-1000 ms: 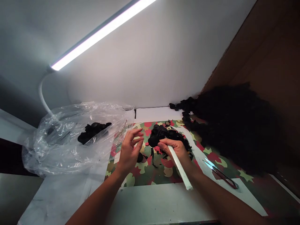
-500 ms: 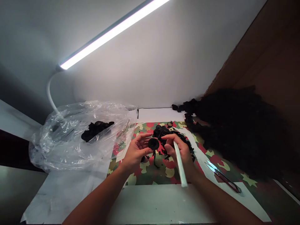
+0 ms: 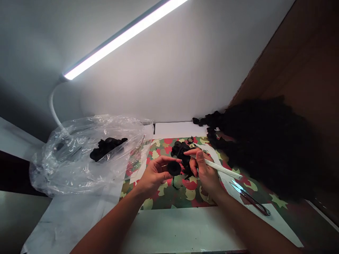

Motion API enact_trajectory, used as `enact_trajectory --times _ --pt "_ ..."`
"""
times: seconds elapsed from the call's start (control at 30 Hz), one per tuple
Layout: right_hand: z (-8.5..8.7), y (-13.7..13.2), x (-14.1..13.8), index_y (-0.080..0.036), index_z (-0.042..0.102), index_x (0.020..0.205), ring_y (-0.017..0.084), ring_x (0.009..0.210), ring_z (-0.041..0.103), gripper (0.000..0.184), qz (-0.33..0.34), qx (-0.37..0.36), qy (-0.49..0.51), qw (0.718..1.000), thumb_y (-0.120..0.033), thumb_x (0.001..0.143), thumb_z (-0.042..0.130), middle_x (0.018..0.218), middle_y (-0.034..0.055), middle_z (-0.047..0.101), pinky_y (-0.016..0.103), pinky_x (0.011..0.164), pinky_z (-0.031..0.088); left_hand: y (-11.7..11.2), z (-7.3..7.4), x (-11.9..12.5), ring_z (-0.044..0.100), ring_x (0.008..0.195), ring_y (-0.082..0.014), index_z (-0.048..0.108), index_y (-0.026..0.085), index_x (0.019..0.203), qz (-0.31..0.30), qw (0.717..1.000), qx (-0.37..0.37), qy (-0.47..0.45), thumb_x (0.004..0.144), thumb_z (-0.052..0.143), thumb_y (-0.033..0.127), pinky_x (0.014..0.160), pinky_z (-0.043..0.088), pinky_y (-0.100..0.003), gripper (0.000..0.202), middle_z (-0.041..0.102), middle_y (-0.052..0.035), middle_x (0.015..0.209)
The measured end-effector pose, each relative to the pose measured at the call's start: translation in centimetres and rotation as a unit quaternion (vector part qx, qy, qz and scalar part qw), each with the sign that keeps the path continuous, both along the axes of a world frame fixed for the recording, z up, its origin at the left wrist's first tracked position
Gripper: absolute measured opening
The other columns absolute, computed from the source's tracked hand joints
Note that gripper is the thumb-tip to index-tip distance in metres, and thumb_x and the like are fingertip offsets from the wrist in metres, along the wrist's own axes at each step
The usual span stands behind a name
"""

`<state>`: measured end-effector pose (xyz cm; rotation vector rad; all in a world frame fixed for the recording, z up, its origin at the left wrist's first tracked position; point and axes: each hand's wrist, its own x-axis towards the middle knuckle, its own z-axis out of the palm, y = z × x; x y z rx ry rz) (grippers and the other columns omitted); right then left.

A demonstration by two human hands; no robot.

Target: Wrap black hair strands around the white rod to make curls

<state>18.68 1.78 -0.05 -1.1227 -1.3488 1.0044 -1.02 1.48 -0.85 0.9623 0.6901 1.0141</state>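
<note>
My left hand [image 3: 155,174] pinches a round black rubber-like disc [image 3: 174,168] between thumb and fingers, its broad face turned towards me. A thin black strip hangs just under the disc. In my right hand [image 3: 205,173] is a tool with a long white wrapped handle [image 3: 225,169], the handle sticking out to the right. I cannot make out the tool's working end. Right behind both hands lies a small heap of black parts [image 3: 178,147] with black scraps, partly hidden by the right hand.
A clear plastic bag [image 3: 74,169] with black parts [image 3: 107,148] in it lies on the left. Tweezers or snips [image 3: 251,199] rest on the right. A big black pile [image 3: 265,148] fills the right side by a cardboard wall [image 3: 296,63]. A patterned mat [image 3: 166,201] lies below. A lamp [image 3: 127,38] shines above.
The white handle has swung from pointing down towards me to pointing right, as my right hand turned. The black disc in my left hand has dropped slightly nearer to me.
</note>
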Motion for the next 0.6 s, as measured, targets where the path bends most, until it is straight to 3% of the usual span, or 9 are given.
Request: enact_trajectory --times 0.17,0.4,0.6 --pt "-0.51 0.1 0.22 -0.022 0.068 0.093 0.012 0.041 0.03 0.057 0.013 -0.017 0.016 1.0 -0.069 0.098 0.037 0.044 -0.0077 0.034 0.025 0.044 0.027 -0.13 0.0 -0.03 0.074 0.093 -0.0225 0.074 0.019 0.105 -0.009 1.0 0.008 -0.01 0.07 0.087 0.016 0.061 0.055 -0.021 0.038 0.077 -0.0125 0.113" --pt "-0.48 0.08 -0.02 -0.021 0.065 0.088 0.011 0.042 0.03 0.051 0.01 -0.03 0.01 0.999 -0.067 0.097 0.043 0.045 -0.0075 0.036 0.025 0.044 0.025 -0.1 0.12 -0.09 0.069 0.075 -0.0134 0.077 0.019 0.103 -0.012 1.0 0.007 -0.009 0.069 0.088 0.015 0.065 0.055 -0.021 0.037 0.078 -0.0087 0.102" --pt "-0.51 0.03 -0.02 -0.022 0.061 0.087 0.012 0.045 0.035 0.046 0.014 -0.029 0.0 0.999 -0.062 0.1 0.043 0.048 -0.0066 0.041 0.024 0.046 0.028 -0.04 -0.02 -0.12 0.068 0.072 -0.0127 0.077 0.021 0.102 -0.004 1.0 -0.001 -0.01 0.067 0.089 0.015 0.065 0.054 -0.022 0.037 0.078 -0.0084 0.108"
